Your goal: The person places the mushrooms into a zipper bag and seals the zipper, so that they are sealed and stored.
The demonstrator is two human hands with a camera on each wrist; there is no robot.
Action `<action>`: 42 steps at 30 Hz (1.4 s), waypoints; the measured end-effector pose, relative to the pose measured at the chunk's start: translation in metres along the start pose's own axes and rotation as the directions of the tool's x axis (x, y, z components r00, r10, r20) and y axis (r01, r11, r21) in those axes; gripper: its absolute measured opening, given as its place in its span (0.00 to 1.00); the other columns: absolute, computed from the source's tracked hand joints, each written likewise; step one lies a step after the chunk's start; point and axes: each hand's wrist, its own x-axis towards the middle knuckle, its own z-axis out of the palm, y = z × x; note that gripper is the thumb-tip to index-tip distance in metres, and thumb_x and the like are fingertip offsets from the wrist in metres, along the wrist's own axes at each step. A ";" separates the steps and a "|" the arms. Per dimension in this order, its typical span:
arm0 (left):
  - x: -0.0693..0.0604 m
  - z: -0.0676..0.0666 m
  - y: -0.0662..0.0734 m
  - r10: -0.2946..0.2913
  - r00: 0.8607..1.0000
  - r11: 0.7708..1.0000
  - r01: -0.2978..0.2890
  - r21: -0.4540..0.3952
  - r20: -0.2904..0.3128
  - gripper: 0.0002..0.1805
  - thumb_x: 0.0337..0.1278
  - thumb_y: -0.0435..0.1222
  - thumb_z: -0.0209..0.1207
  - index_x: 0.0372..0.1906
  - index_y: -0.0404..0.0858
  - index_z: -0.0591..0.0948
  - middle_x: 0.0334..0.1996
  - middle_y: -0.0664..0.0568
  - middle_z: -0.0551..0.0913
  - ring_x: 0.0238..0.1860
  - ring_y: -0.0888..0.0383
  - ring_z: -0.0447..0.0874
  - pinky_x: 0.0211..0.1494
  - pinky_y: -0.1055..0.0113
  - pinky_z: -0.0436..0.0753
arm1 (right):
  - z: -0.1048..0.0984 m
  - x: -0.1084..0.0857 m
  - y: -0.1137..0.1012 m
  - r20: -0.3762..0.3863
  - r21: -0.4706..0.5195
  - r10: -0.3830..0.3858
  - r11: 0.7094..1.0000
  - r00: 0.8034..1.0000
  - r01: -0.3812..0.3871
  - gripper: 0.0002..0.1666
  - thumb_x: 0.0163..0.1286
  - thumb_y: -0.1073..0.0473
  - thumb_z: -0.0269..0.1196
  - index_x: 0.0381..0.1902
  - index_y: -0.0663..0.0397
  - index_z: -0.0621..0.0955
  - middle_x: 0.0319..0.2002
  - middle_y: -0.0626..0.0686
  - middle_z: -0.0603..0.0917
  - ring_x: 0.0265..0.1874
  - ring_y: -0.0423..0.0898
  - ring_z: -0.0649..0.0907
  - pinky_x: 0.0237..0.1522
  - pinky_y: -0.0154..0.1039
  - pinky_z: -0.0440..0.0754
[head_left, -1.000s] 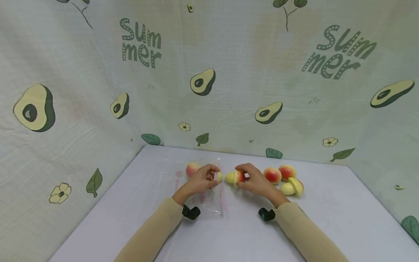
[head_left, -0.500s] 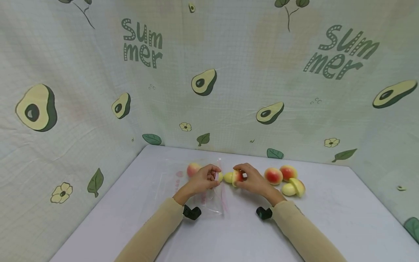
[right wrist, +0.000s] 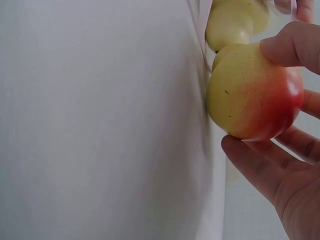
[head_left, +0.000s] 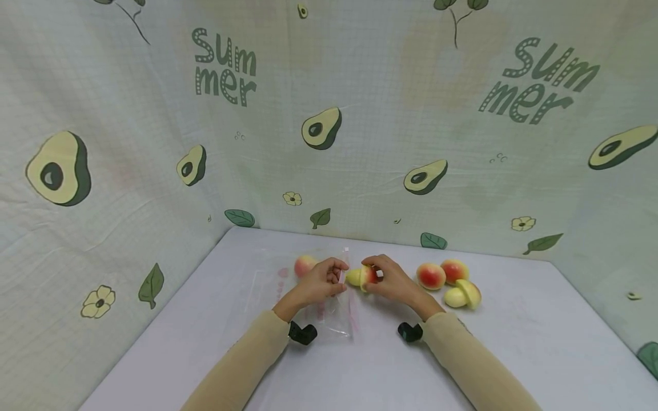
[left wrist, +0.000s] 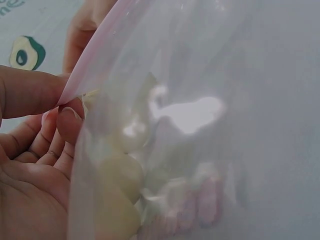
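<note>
A clear zip bag with a pink edge lies on the table, its mouth facing right. My left hand pinches the pink edge between thumb and forefinger. Inside the bag are a red-yellow fruit piece and yellow pieces, blurred by the plastic. My right hand grips a mushroom-shaped piece by its red-yellow cap, thumb on one side and fingers on the other. Its yellow stem points left at the bag's mouth, close to my left fingertips.
Right of my right hand lie two red-yellow round pieces and a mushroom-shaped piece with a yellow stem. A printed cloth hangs behind and beside the white table.
My right hand has moved left with the mushroom-shaped piece, bringing its stem to the bag's mouth. My left hand keeps its pinch on the bag's edge.
</note>
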 end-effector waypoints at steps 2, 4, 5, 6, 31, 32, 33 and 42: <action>-0.002 0.000 0.003 0.007 1.000 1.000 -0.007 0.004 -0.003 0.21 0.52 0.20 0.60 0.53 0.23 0.70 0.29 0.45 0.69 0.25 0.60 0.69 0.26 0.72 0.72 | 0.000 0.001 -0.002 0.004 0.000 0.010 1.000 1.000 -0.010 0.31 0.53 0.64 0.70 0.56 0.62 0.76 0.49 0.54 0.76 0.48 0.52 0.77 0.46 0.38 0.81; -0.003 0.001 0.005 0.015 1.000 1.000 -0.015 0.007 -0.007 0.20 0.52 0.20 0.60 0.52 0.25 0.70 0.30 0.44 0.69 0.25 0.59 0.69 0.26 0.72 0.72 | 0.001 0.001 -0.003 0.007 -0.003 0.014 1.000 1.000 -0.014 0.31 0.53 0.64 0.70 0.56 0.63 0.75 0.49 0.54 0.76 0.49 0.52 0.77 0.46 0.38 0.81; -0.003 0.001 0.005 0.018 1.000 1.000 -0.018 0.006 -0.008 0.20 0.52 0.19 0.60 0.51 0.25 0.71 0.30 0.43 0.69 0.24 0.59 0.69 0.26 0.72 0.72 | 0.001 0.002 -0.003 0.008 -0.003 0.015 1.000 1.000 -0.015 0.31 0.53 0.64 0.70 0.56 0.63 0.75 0.49 0.54 0.76 0.49 0.52 0.77 0.46 0.38 0.81; -0.003 0.001 0.005 0.018 1.000 1.000 -0.018 0.006 -0.008 0.20 0.52 0.19 0.60 0.51 0.26 0.71 0.30 0.43 0.69 0.24 0.59 0.69 0.26 0.72 0.72 | 0.002 0.002 -0.003 0.010 -0.001 0.016 1.000 1.000 -0.016 0.31 0.54 0.63 0.70 0.56 0.62 0.75 0.49 0.53 0.76 0.49 0.51 0.77 0.46 0.37 0.81; 0.010 0.001 -0.025 -0.002 0.999 0.999 0.004 0.046 -0.036 0.23 0.51 0.23 0.64 0.53 0.28 0.71 0.30 0.48 0.71 0.24 0.60 0.71 0.25 0.72 0.73 | 0.010 0.009 -0.010 0.036 0.072 0.010 0.997 0.999 -0.013 0.31 0.55 0.63 0.70 0.56 0.62 0.75 0.49 0.54 0.76 0.49 0.53 0.78 0.44 0.38 0.82; 0.010 0.001 -0.026 0.001 0.999 0.999 0.001 0.043 -0.035 0.23 0.51 0.23 0.64 0.53 0.27 0.71 0.30 0.47 0.71 0.24 0.60 0.71 0.25 0.71 0.73 | 0.011 0.009 -0.010 0.038 0.073 0.019 0.997 0.999 -0.022 0.31 0.55 0.63 0.70 0.57 0.62 0.74 0.50 0.54 0.76 0.49 0.52 0.78 0.44 0.39 0.82; 0.010 0.001 -0.026 0.003 0.999 0.999 -0.002 0.040 -0.035 0.23 0.51 0.23 0.63 0.54 0.27 0.71 0.30 0.46 0.71 0.24 0.60 0.70 0.25 0.71 0.72 | 0.012 0.010 -0.010 0.036 0.075 0.031 0.997 0.999 -0.033 0.31 0.55 0.63 0.70 0.56 0.62 0.74 0.50 0.54 0.76 0.49 0.52 0.78 0.44 0.39 0.82; 0.011 0.000 -0.027 -0.013 0.998 0.999 0.015 0.047 -0.054 0.22 0.50 0.24 0.65 0.51 0.30 0.73 0.31 0.48 0.70 0.24 0.61 0.70 0.26 0.71 0.73 | 0.017 0.014 -0.009 0.023 0.101 0.110 0.989 0.994 -0.112 0.24 0.55 0.61 0.71 0.48 0.55 0.73 0.45 0.52 0.79 0.49 0.49 0.79 0.46 0.41 0.81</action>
